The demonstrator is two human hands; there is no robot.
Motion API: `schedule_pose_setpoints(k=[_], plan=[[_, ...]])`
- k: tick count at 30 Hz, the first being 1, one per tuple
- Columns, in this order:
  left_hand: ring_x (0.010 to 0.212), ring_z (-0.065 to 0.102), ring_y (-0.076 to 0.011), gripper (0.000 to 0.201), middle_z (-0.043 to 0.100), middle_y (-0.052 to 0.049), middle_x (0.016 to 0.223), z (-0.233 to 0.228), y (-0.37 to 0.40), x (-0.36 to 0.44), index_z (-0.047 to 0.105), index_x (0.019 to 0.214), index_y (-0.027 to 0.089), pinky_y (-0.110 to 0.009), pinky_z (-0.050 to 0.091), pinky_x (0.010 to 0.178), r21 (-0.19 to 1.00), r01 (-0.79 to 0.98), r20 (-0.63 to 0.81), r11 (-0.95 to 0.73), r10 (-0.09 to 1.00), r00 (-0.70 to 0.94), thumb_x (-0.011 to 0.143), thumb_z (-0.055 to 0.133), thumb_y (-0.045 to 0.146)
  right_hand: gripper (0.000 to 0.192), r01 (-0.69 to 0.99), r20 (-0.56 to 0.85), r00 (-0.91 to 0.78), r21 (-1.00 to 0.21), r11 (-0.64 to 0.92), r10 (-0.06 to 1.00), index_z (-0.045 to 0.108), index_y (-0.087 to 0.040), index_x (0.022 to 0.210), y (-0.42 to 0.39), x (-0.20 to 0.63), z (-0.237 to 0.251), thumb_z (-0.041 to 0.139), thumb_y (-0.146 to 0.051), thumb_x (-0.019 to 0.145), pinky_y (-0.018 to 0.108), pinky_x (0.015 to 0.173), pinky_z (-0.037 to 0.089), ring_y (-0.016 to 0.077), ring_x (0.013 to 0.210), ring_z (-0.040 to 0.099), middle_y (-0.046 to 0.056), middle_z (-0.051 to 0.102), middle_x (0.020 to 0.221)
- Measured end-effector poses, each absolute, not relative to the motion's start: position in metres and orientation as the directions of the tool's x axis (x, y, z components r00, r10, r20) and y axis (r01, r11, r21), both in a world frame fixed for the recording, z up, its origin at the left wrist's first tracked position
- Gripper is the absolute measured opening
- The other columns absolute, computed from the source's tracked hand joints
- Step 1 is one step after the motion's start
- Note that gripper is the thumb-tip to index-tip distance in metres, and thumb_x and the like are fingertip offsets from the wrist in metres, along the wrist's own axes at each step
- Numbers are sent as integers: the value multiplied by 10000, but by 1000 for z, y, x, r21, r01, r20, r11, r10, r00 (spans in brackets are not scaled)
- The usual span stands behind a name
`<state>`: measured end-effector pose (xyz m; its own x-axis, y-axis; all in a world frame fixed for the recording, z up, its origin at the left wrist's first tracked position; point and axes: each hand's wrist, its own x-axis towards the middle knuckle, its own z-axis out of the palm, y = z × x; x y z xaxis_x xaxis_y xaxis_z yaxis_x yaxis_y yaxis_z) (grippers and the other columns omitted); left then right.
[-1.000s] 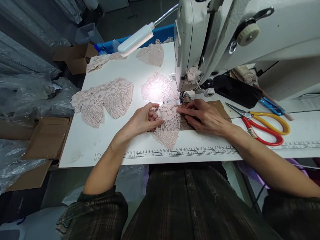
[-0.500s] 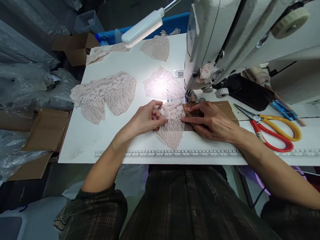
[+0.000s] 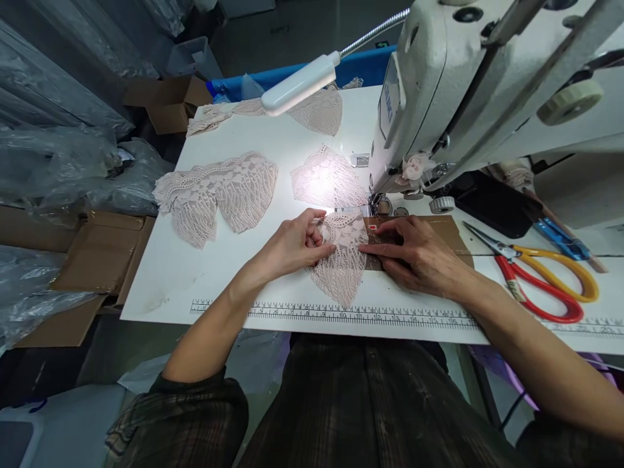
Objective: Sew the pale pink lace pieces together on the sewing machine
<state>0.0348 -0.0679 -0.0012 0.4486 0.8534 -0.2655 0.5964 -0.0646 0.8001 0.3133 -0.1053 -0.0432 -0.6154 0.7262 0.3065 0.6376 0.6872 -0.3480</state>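
A pale pink lace piece (image 3: 341, 263) with a pointed lower end lies just in front of the sewing machine's presser foot (image 3: 374, 205). My left hand (image 3: 303, 242) pinches its left edge between thumb and curled fingers. Stretched nearly flat, my right hand (image 3: 412, 250) touches the right edge of the lace with a fingertip, its other fingers resting on a brown plate (image 3: 441, 227). Behind the foot, a second lace piece (image 3: 326, 182) lies under bright lamp light. The needle itself is too small to make out.
More lace, a joined strip (image 3: 221, 192), lies on the white table (image 3: 160, 273). The lamp (image 3: 299, 84) hangs over the back lace pieces. Scissors (image 3: 536, 270) and a black phone (image 3: 497, 205) lie to the right. A printed ruler (image 3: 361, 317) runs along the front edge.
The whole view has shifted, so the table appears slightly lower and to the right. Both hands keep nearly the same hold and place on the lace.
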Motion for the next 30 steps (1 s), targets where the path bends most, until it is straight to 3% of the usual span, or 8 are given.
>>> schedule_pose_setpoints(k=[5, 8, 10, 11, 14, 16, 22, 30], plan=[[595, 593, -107, 632, 633, 48, 709, -2, -68, 33, 511, 1390, 166, -236, 464, 563, 760, 623, -187, -184, 856, 481, 853, 731, 415, 358, 646, 300, -613, -344, 682, 731, 740, -308, 1269, -106, 312, -44, 545, -242, 976, 513, 955, 469, 308, 1128, 546, 142, 592, 1247], [623, 569, -116, 396, 619, 14, 753, -7, -65, 38, 677, 1170, 189, -234, 411, 522, 572, 699, 141, -430, 891, 432, 874, 698, 452, 359, 654, 295, -616, -325, 683, 730, 740, -310, 1268, -106, 311, -44, 552, -233, 972, 510, 948, 459, 310, 1133, 543, 143, 591, 1239], [697, 596, -144, 284, 651, -41, 856, -11, -59, 46, 710, 1040, 168, -244, 409, 518, 329, 702, 370, -631, 770, 519, 940, 615, 416, 360, 657, 299, -619, -308, 688, 726, 742, -315, 1262, -106, 311, -44, 547, -228, 973, 500, 931, 454, 309, 1119, 538, 141, 596, 1213], [757, 618, -163, 259, 672, -68, 920, -13, -55, 51, 706, 1037, 155, -258, 439, 545, 199, 645, 402, -738, 661, 634, 978, 559, 361, 362, 659, 304, -619, -301, 690, 724, 743, -317, 1258, -106, 310, -44, 541, -223, 973, 494, 922, 451, 307, 1109, 536, 138, 600, 1197], [932, 646, -204, 258, 694, -131, 1117, -18, -41, 65, 667, 1130, 121, -348, 536, 764, -24, 374, 281, -927, 352, 893, 1015, 449, 200, 361, 670, 326, -610, -275, 690, 722, 755, -321, 1233, -106, 309, -45, 531, -214, 970, 487, 907, 436, 302, 1073, 528, 132, 612, 1163], [998, 639, -229, 275, 670, -167, 1208, -20, -34, 70, 647, 1158, 111, -394, 527, 852, -8, 313, 186, -950, 306, 934, 1015, 425, 190, 355, 675, 330, -609, -260, 690, 721, 760, -317, 1218, -106, 308, -45, 527, -214, 970, 484, 903, 427, 299, 1063, 527, 131, 618, 1165], [1066, 595, -283, 245, 646, -152, 1232, -19, -34, 69, 670, 1102, 193, -419, 464, 920, 278, 429, 50, -859, 459, 887, 967, 490, 290, 366, 684, 312, -615, -246, 687, 724, 742, -317, 1246, -107, 308, -44, 507, -224, 980, 489, 907, 428, 304, 1093, 525, 134, 625, 1184], [1096, 546, -321, 346, 588, -156, 1429, -24, -35, 73, 633, 1261, 183, -500, 378, 967, 218, 459, 162, -861, 496, 853, 980, 469, 301, 356, 710, 320, -562, -287, 643, 763, 752, -305, 1231, -103, 313, -45, 537, -211, 963, 485, 921, 444, 305, 1100, 527, 129, 630, 1190]])
